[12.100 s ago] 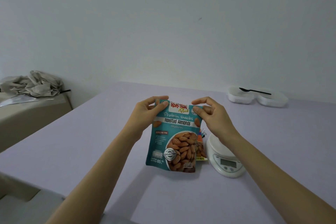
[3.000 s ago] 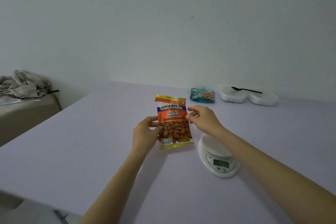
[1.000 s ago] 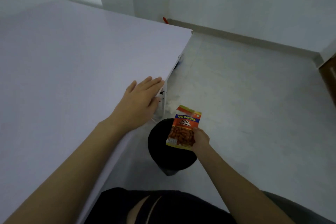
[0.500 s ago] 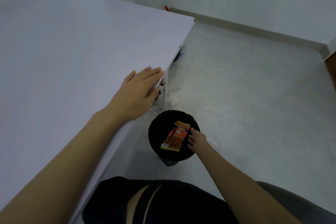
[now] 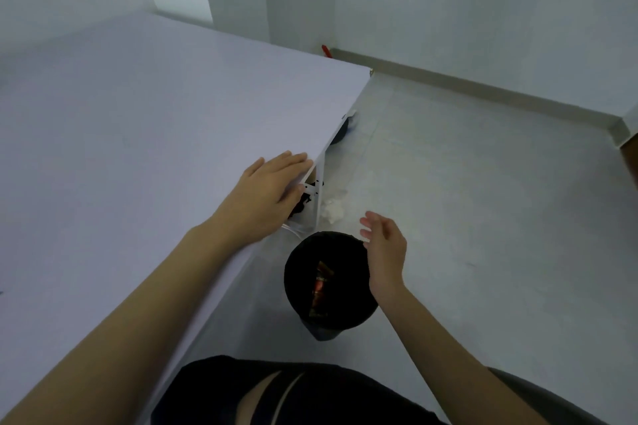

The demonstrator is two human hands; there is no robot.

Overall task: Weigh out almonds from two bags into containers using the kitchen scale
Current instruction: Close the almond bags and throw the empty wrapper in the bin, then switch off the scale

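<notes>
The orange almond bag (image 5: 321,285) lies inside a black round bin (image 5: 303,307) on the floor beside the table. My right hand (image 5: 383,247) hovers just above the bin's right rim, fingers relaxed and holding nothing. My left hand (image 5: 267,188) rests flat on the lilac table (image 5: 138,134) at its right edge, fingers straight. The scale, the other bag and the containers are out of view.
A crumpled white tissue (image 5: 333,209) lies on the pale tiled floor (image 5: 483,217) near the table leg. A dark round object (image 5: 340,134) sits under the table's far corner. My dark-clothed lap (image 5: 293,393) fills the bottom of the view.
My right hand let go of the orange almond bag, which dropped deeper into the bin. The hand rose and opened above the rim. My left hand stayed on the table edge.
</notes>
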